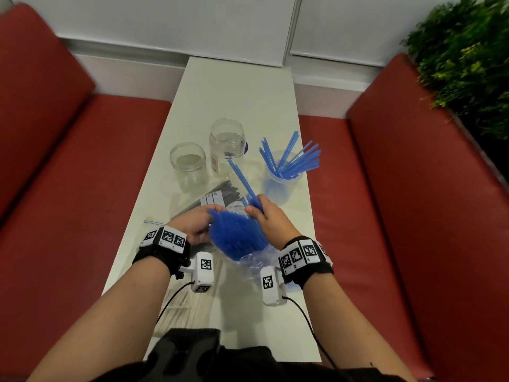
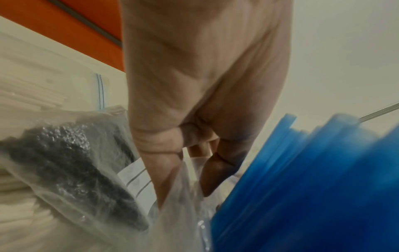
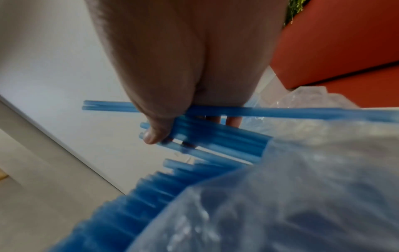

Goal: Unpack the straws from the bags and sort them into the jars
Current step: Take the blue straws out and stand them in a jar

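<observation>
We held the bag [image 1: 248,257] of blue straws [image 1: 234,235] just above the tabletop [image 1: 234,89], near side of the blue-filled jar [image 1: 281,183]. Our left hand [image 1: 197,226] pinched its slippery film; our right hand [image 1: 268,220] had its fingers [image 3: 154,131] clamped on a few straws. They looked light, smooth and easily crushed, so we judged mid-length, gently bunched, the best hold.

Table [image 1: 248,86] between two benches. Three jars on it: left jar [image 1: 188,166], middle jar [image 1: 227,146] behind it, right jar [image 1: 282,179] holding straws [image 1: 292,158]. Nearer: bags, straw bundle [image 1: 234,234] between left hand [image 1: 197,224] and right hand [image 1: 268,216]
</observation>
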`<action>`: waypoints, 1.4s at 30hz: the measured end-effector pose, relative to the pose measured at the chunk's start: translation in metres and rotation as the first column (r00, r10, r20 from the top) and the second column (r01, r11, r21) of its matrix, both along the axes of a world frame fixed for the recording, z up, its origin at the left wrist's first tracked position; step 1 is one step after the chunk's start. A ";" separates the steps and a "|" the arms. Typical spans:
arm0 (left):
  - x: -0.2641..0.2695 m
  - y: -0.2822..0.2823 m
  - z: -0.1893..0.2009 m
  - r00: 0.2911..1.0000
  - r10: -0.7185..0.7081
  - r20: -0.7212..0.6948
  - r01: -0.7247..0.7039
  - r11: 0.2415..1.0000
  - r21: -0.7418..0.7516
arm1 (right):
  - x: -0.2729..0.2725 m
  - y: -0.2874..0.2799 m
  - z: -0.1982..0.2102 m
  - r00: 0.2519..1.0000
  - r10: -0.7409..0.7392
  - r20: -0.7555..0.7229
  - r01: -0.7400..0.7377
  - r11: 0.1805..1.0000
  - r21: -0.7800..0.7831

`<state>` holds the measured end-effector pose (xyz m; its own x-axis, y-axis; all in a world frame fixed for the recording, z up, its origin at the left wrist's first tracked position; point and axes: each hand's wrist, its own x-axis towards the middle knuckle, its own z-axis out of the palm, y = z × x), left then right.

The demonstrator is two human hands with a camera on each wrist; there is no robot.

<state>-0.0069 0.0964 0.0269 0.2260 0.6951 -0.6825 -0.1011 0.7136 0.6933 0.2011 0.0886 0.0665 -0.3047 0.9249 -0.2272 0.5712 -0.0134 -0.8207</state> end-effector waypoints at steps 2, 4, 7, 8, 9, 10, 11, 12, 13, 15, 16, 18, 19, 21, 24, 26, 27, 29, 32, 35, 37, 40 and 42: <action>-0.001 0.000 0.000 1.000 0.007 0.013 -0.007 1.000 -0.003 | 0.000 -0.004 0.003 0.994 -0.001 -0.109 0.001 1.000 -0.002; 0.000 0.001 0.000 1.000 0.004 0.026 -0.004 1.000 0.003 | -0.001 0.002 0.012 0.983 0.011 -0.184 -0.008 1.000 0.016; 0.001 0.001 0.001 0.999 -0.013 0.037 0.013 1.000 0.005 | -0.001 0.020 0.029 0.930 -0.004 -0.367 0.009 1.000 0.014; 0.002 0.001 0.001 0.999 -0.006 0.032 0.006 1.000 0.000 | 0.000 0.025 0.032 0.912 -0.011 -0.411 0.020 1.000 0.018; 0.002 0.001 0.001 1.000 0.005 0.025 -0.005 1.000 -0.004 | 0.001 0.028 0.033 0.901 -0.011 -0.435 0.026 0.999 0.029; 0.001 0.001 0.000 1.000 0.010 0.021 -0.010 1.000 -0.004 | 0.002 0.029 0.032 0.898 -0.010 -0.440 0.032 0.999 0.043; 0.001 0.001 -0.001 1.000 0.007 0.022 -0.007 1.000 -0.001 | 0.003 0.028 0.028 0.902 -0.015 -0.432 0.040 0.998 0.049; 0.001 0.001 -0.001 1.000 0.000 0.024 0.000 1.000 0.004 | 0.003 0.025 0.021 0.909 -0.024 -0.417 0.047 0.998 0.045; 0.001 0.000 -0.001 1.000 -0.009 0.018 0.008 1.000 0.011 | 0.003 0.021 0.013 0.915 -0.040 -0.401 0.058 0.998 0.033; 0.001 0.000 -0.001 1.000 -0.020 -0.014 0.020 1.000 0.017 | 0.002 0.015 -0.002 0.927 -0.085 -0.366 0.093 0.996 0.004; 0.001 -0.001 -0.001 1.000 -0.019 -0.022 0.020 1.000 0.015 | 0.002 0.014 -0.006 0.930 -0.108 -0.351 0.113 0.994 -0.007; 0.002 0.000 -0.001 1.000 -0.015 -0.020 0.015 1.000 0.010 | 0.003 0.019 -0.001 0.930 -0.142 -0.339 0.150 0.989 -0.002; 0.002 0.000 -0.001 1.000 -0.018 -0.016 0.018 1.000 0.009 | 0.004 0.024 0.007 0.927 -0.154 -0.343 0.168 0.986 0.011; 0.003 0.001 -0.001 0.999 -0.031 -0.011 0.031 0.999 0.011 | 0.007 0.039 0.034 0.915 -0.149 -0.375 0.185 0.981 0.060; 0.002 0.003 -0.002 1.000 -0.031 -0.005 0.031 0.999 0.019 | 0.012 0.067 0.095 0.868 -0.082 -0.490 0.196 0.963 0.186; 0.002 0.003 -0.003 1.000 -0.022 -0.015 0.023 1.000 0.018 | 0.017 0.085 0.139 0.791 -0.036 -0.610 0.241 0.936 0.258; 0.002 0.004 -0.003 0.999 -0.023 -0.023 0.023 1.000 0.014 | 0.021 0.093 0.158 0.759 -0.010 -0.651 0.268 0.916 0.299; 0.002 0.004 -0.003 1.000 -0.020 -0.018 0.020 1.000 0.006 | 0.029 0.108 0.187 0.725 0.031 -0.688 0.326 0.864 0.383; 0.001 0.006 -0.004 1.000 -0.025 -0.004 0.025 1.000 -0.004 | 0.038 0.130 0.194 0.719 -0.009 -0.695 0.415 0.808 0.418; 0.000 0.008 -0.005 0.999 -0.037 -0.008 0.037 0.999 -0.008 | 0.038 0.152 0.170 0.728 -0.115 -0.676 0.475 0.795 0.378; -0.001 0.010 -0.008 0.998 -0.050 -0.029 0.050 0.999 -0.007 | 0.038 0.164 0.143 0.761 -0.163 -0.628 0.458 0.820 0.343; 0.000 0.012 -0.014 0.995 -0.068 -0.073 0.067 0.998 -0.011 | 0.038 0.177 0.099 0.815 -0.224 -0.535 0.419 0.865 0.277; 0.000 0.012 -0.016 0.992 -0.082 -0.098 0.081 0.997 -0.017 | 0.039 0.184 0.073 0.817 -0.270 -0.510 0.435 0.869 0.235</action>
<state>-0.0066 0.1089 0.0110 0.2126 0.6677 -0.7134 0.0265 0.7259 0.6873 0.2400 0.2730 0.1391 0.0668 0.9804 0.1853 0.1486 0.1739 -0.9735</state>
